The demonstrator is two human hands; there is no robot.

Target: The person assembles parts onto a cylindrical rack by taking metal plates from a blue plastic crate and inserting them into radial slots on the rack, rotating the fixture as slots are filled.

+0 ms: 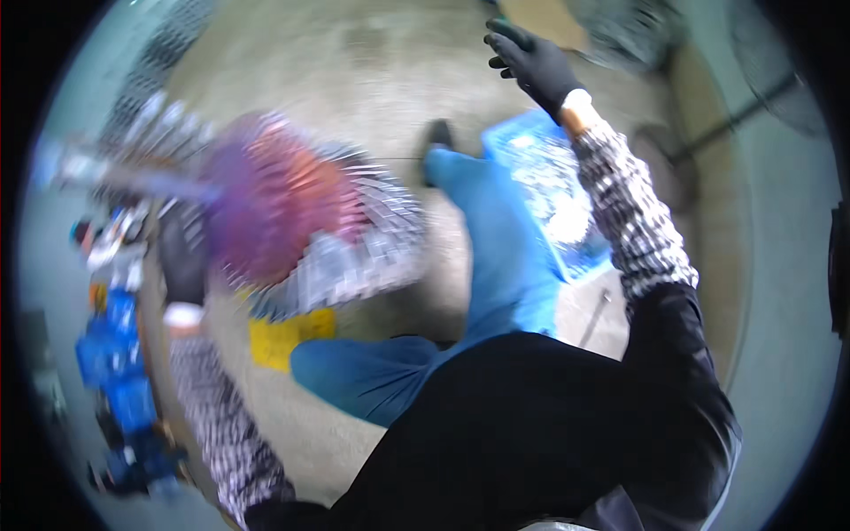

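Purple-red ribbed bundle [283,195], the broadest thing near the hands, stands to the person's left above the concrete floor [390,71], smeared by motion blur, with a fan of grey slats [385,195] spreading along its right and lower sides; whether these are one piece with it or a separate stack behind, the blur hides. By its bulk and closely set ribs it would probably handle as awkward and fairly stiff rather than soft, its weight hard to judge; the thin ribs look as if they might bend or snag under a careless squeeze, and a smooth finish could slip against a glove. A firm hold near the left edge, where the pale bar [133,175] meets it, seems safer than pinching the rib tips. Smaller than the bundle and slats together, a blue container [501,134] with shiny contents [553,195] sits beyond the right side of the leg. Smaller again, a yellow patch [288,341] shows below the slats. The left hand [183,252], dark-gloved, is right at the bundle's left edge under the bar; its fingers are too smeared to say whether they grasp either one or merely touch. The right hand [527,66], reaching well apart, has its fingers [500,44] spread and loose, with nothing visibly held.
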